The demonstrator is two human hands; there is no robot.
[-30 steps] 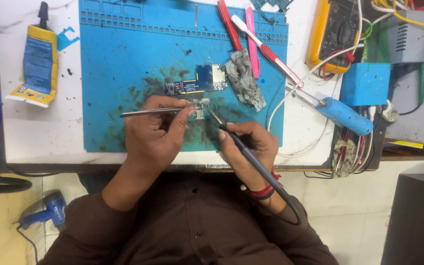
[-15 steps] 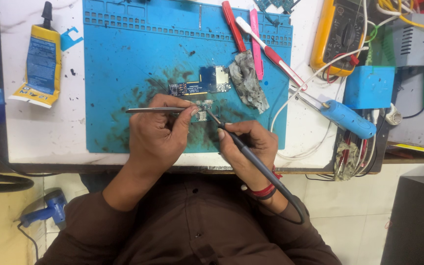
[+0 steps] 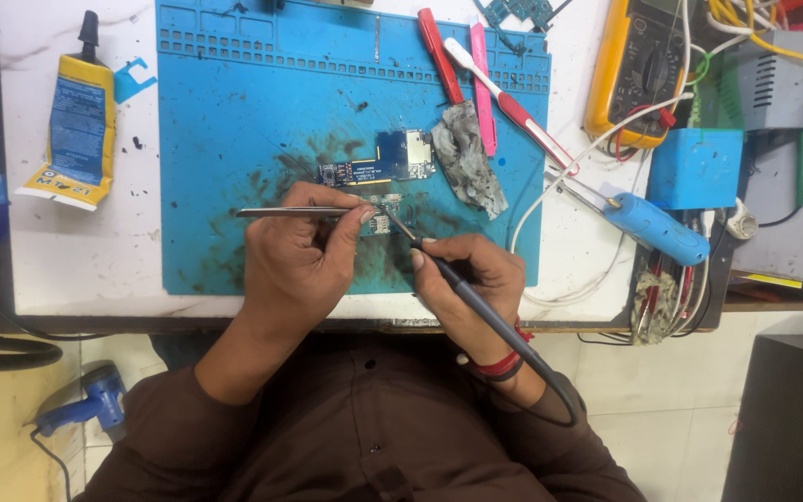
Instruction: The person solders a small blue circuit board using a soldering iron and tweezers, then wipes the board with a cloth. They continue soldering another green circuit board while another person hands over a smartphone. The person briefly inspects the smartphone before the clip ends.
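My left hand (image 3: 295,256) grips thin metal tweezers (image 3: 281,212), which lie level with their tips at a small circuit part (image 3: 380,220) on the blue work mat (image 3: 225,121). In my right hand (image 3: 467,279) I hold a dark soldering iron (image 3: 476,307) like a pen, its fine tip touching the same small part. A blue and silver circuit board (image 3: 385,163) lies just beyond the part. A grey crumpled cloth (image 3: 465,158) rests to the right of the board.
A yellow glue tube (image 3: 74,125) lies left of the mat. Red and pink tools (image 3: 476,74) lie at the mat's top right. A yellow multimeter (image 3: 638,70), a blue box (image 3: 696,167), a blue-handled iron (image 3: 657,228) and tangled wires crowd the right side.
Both hands hold almost the same pose over the small part. The view has shifted slightly; the soldering tip stays at the part.
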